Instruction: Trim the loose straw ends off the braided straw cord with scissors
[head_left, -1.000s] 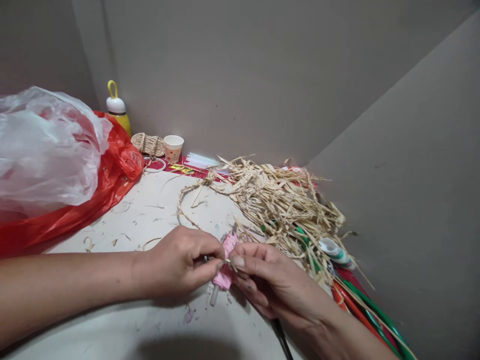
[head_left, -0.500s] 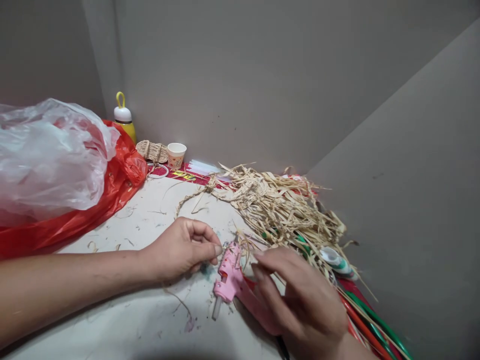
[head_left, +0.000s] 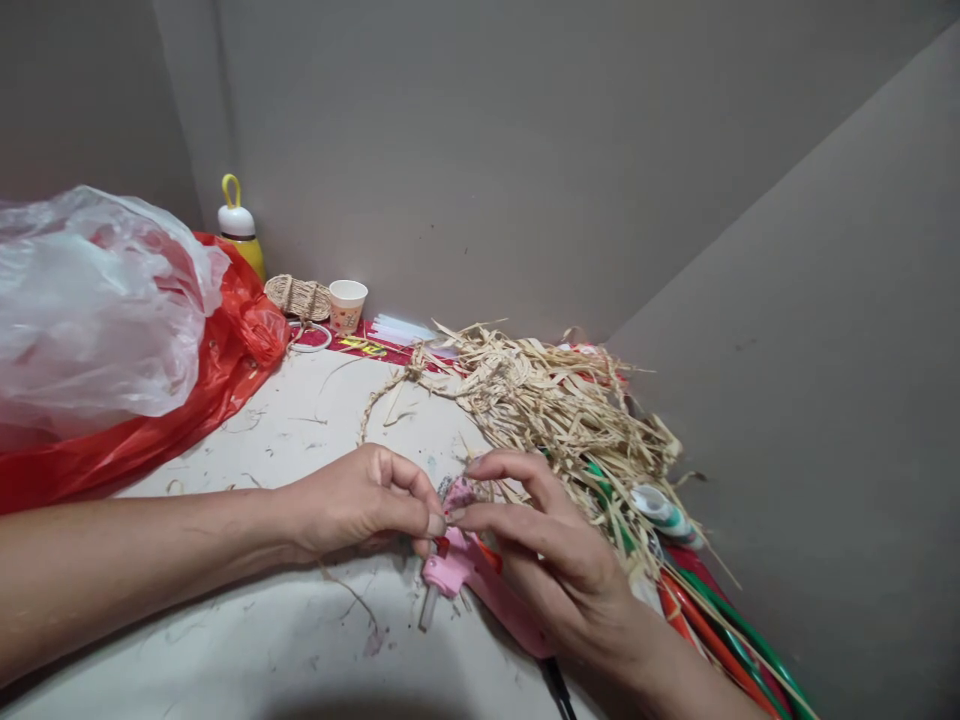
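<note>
**My right hand (head_left: 577,560) swings back in to meet my left hand (head_left: 371,505)!**

Half a second ago they were apart; now the fingertips come together over the pink glue gun (head_left: 487,588), lying on the white table (head_left: 255,580). Left thumb and finger pinched, right fingers loosely spread, and I can't tell whether either grips anything! Clear stick (head_left: 428,607) poking from the gun's near end, straw heap (head_left: 555,395) just beyond.

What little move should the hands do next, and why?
Maybe ease the right hand back from the pink glue gun's far end. Its fingers reach close to that end, a glue stick pokes out of the near one, and I can't tell whether the gun is hot.
</note>
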